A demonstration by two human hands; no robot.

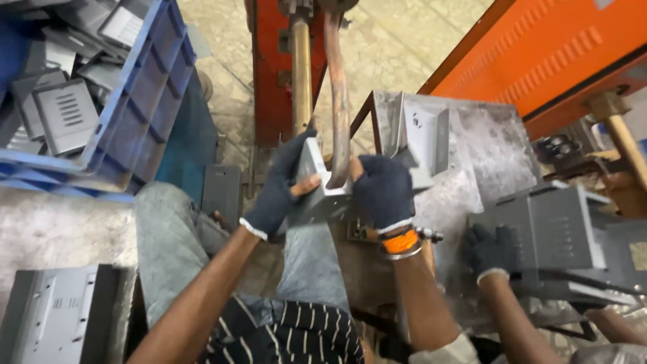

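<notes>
Both my hands wear dark gloves and grip a small bent grey sheet-metal part (322, 201) between them. My left hand (280, 185) holds its left side, thumb on the top face. My right hand (383, 192) holds its right side; an orange band sits on that wrist. The part is pressed against the curved copper-coloured arm (339, 101) of a welding machine, beside a straight brass rod (301, 74).
A blue crate (145, 87) of grey vented metal parts stands at the upper left. A grey panel (50, 323) lies at the lower left. Another person's gloved hand (490, 251) rests on a grey vented box (556, 229) at right. More bent parts (421, 135) sit on a metal table.
</notes>
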